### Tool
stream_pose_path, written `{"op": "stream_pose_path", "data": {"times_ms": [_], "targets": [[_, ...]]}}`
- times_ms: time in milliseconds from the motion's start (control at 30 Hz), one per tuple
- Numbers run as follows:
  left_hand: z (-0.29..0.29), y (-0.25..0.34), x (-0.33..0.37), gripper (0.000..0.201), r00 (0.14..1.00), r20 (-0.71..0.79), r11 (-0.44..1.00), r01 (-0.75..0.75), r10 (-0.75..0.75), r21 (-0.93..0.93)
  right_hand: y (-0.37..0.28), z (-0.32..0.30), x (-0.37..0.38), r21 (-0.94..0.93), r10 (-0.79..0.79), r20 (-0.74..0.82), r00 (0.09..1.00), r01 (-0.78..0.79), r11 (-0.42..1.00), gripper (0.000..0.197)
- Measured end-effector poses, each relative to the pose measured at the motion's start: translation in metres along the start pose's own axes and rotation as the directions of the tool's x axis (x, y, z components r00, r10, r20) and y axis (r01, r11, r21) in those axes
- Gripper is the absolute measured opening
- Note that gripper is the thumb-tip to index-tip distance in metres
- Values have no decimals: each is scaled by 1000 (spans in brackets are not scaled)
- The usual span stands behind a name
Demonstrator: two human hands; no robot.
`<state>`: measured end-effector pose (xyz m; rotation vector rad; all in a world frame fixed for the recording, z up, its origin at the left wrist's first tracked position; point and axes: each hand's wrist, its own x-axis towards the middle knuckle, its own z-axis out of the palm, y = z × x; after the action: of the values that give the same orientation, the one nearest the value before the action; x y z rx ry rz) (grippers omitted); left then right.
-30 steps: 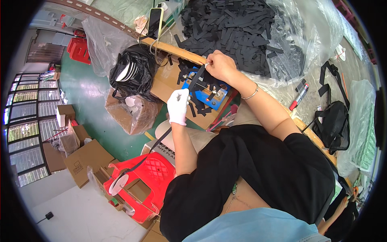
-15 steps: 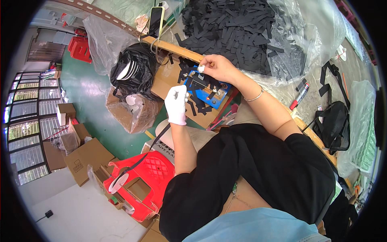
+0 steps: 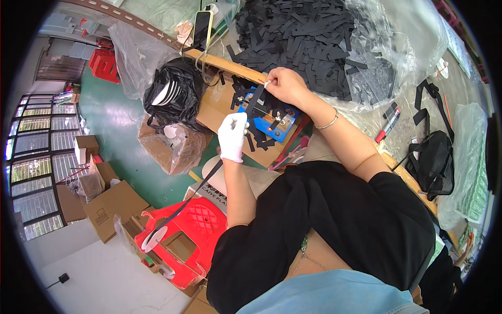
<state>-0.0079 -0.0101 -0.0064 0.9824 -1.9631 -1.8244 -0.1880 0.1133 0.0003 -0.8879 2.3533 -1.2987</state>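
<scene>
My left hand (image 3: 231, 137), in a white glove, is closed on a black flat strap (image 3: 254, 102). My right hand (image 3: 285, 85) is bare apart from something white at the fingertips, and pinches the strap's upper end. Between my hands the strap runs slanting over a blue-based metal fixture (image 3: 276, 137). Below my left hand the strap trails down past my forearm to a white reel (image 3: 154, 238) at the red plastic stool (image 3: 206, 217). Short black pieces lie on and around the fixture, which sits on cardboard (image 3: 212, 107).
A large heap of short black strips (image 3: 293, 42) lies beyond my right hand behind a wooden edge (image 3: 230, 64). A phone (image 3: 202, 27), red-and-grey marker (image 3: 388, 125) and black bag (image 3: 433, 162) lie around. At left stand a black plastic bag (image 3: 175, 86) and cardboard boxes (image 3: 112, 209).
My right hand has moved slightly up and away from the fixture. A length of strap now stretches between both hands, and my left hand has shifted slightly right.
</scene>
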Motion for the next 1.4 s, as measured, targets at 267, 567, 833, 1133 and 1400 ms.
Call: {"op": "stream_pose_path", "data": {"times_ms": [267,567,833,1133,1400], "targets": [[-7,-17,7,17,1000,-2,999,23,-23,24,5,3,7,-216,40,-43,998,-48,975,18],[-1,-30,17,16,1000,-9,995,12,-11,102,2,5,5,-263,-7,-52,999,-7,965,17],[-3,9,-5,13,997,-58,992,-51,45,-115,-5,-2,-4,48,-23,-3,1000,23,999,21],[0,20,-9,13,996,-77,987,-65,54,-145,1,-18,1,173,5,-344,939,59,983,28],[7,12,-6,14,994,-39,990,-106,103,-92,0,-20,-7,-98,-268,-302,915,249,963,21]]}}
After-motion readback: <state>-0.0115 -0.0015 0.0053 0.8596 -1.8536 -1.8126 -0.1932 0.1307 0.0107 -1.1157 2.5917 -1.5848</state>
